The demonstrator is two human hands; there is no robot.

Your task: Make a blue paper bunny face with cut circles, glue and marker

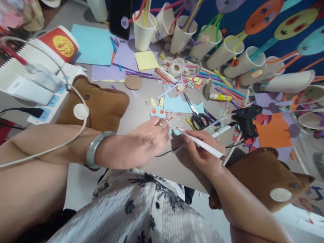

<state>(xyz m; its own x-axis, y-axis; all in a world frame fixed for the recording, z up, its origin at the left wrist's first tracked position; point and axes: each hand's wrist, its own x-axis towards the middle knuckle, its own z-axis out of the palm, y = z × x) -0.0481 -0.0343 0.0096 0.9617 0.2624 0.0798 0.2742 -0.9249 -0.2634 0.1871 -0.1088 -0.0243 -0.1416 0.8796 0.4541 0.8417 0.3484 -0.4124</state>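
My right hand (204,148) is closed around a white pen (206,145), its dark tip pointing left and down at the table. Just beyond that tip lie small light-blue paper pieces (176,132). My left hand (150,138), with a ring and a bangle on the wrist, rests on the table with curled fingers; its fingertips are beside the blue pieces, and what they pinch is hidden. Right above it lies a light-blue paper face (158,111) with yellow ears and orange eyes. Black-handled scissors (198,118) lie partly on a cut light-blue sheet (177,104).
White paper cups (144,33) with straws and paper faces line the back. Brown plush cushions (98,101) flank the hands. A black glue gun (246,121) stands right, a power strip (48,111) with a trailing cable left. Paper scraps and pens litter the middle.
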